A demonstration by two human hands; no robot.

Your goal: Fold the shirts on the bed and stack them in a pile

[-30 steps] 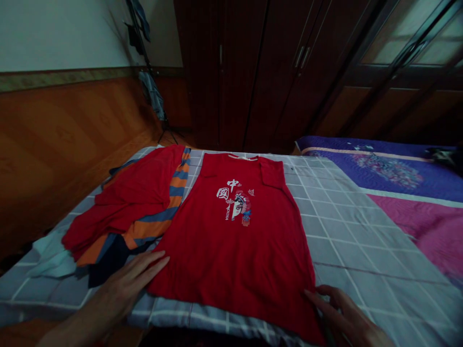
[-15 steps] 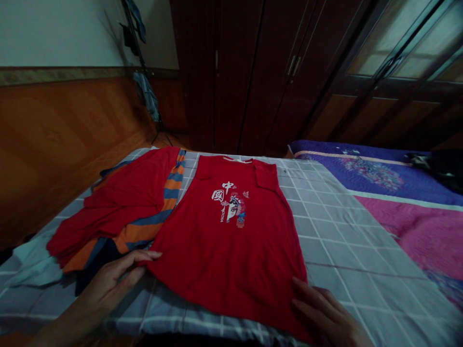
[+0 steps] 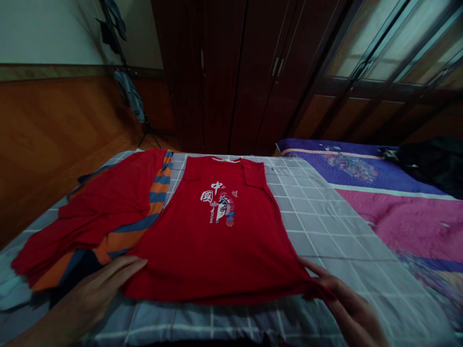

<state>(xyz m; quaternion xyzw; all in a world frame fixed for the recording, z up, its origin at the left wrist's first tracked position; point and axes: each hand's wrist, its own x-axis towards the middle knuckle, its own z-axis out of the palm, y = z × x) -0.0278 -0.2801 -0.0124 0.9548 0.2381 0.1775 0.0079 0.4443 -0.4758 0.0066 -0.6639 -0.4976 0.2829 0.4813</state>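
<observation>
A red T-shirt (image 3: 202, 250) lies front up, its collar away from me and its sleeves folded in over the chest. White characters and a colourful face print (image 3: 222, 208) mark its front. My left hand (image 3: 101, 286) has its fingers closed on the near left hem corner, with the thumb hidden beneath. At the near right corner, my right hand (image 3: 347, 301) grips the bunched hem and pulls it taut. The hem between both hands runs nearly straight, slightly raised off the grey checked sheet (image 3: 325, 217).
Left of the T-shirt lies a pile of clothes: a red garment (image 3: 104, 202) over an orange-and-blue striped one (image 3: 157, 197). A purple-and-pink bedspread (image 3: 390, 212) with a black item (image 3: 434, 164) is at right. Behind stand a dark wardrobe (image 3: 224, 86) and a coat stand (image 3: 115, 41).
My right hand has gone from lying on the hem to gripping its corner and drawing it rightward. The hem is straighter and tighter. The view has shifted slightly right.
</observation>
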